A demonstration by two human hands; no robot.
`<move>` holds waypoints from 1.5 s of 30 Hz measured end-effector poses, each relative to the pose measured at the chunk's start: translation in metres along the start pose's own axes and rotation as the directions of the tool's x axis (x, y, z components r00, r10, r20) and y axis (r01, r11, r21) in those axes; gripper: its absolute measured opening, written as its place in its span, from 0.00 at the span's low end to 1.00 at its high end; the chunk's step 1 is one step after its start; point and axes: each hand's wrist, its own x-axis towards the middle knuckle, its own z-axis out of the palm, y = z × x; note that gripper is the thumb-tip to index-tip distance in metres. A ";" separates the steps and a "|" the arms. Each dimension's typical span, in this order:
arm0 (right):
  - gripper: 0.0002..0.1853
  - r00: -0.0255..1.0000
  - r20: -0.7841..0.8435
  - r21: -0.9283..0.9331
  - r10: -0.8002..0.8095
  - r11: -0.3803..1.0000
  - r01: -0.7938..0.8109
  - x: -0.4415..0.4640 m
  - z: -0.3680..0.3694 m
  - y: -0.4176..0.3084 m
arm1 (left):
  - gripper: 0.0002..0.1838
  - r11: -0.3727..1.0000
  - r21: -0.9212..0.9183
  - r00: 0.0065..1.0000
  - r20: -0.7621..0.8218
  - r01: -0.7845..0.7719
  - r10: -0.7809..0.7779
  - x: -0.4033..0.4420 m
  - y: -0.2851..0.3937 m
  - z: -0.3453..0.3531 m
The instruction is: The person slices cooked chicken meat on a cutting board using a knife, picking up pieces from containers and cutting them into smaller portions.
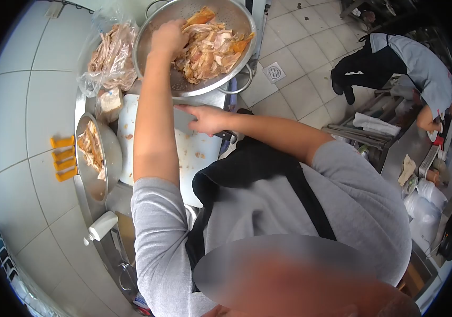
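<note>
The left hand [170, 38] reaches over the colander's [148, 68] rim into shredded meat [207, 53], its grip hidden. Just nearer the body, the right hand [208, 119] touches a knife [182, 119], index finger extended, grip unclear, above a cutting board [183, 169] with scrap-dotted room toward the apron [241, 164].

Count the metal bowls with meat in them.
2: the large perforated bowl at the top, and the smaller bowl between the tiled wall and the white board.
</note>
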 end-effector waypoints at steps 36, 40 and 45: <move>0.44 0.999 0.019 0.084 0.030 0.996 -0.031 0.016 0.013 0.011 | 0.13 0.767 -0.407 0.725 -0.292 0.496 -0.624 -0.445 0.023 0.059; 0.42 0.996 0.035 -0.410 -0.079 0.908 0.086 -0.004 0.016 -0.012 | 0.13 0.680 -0.504 0.617 -0.319 0.532 -0.719 -0.455 0.028 0.064; 0.43 0.934 0.237 -0.730 -0.266 0.586 0.352 -0.033 0.042 -0.032 | 0.12 0.735 -0.457 0.638 -0.378 0.502 -0.671 -0.439 0.030 0.074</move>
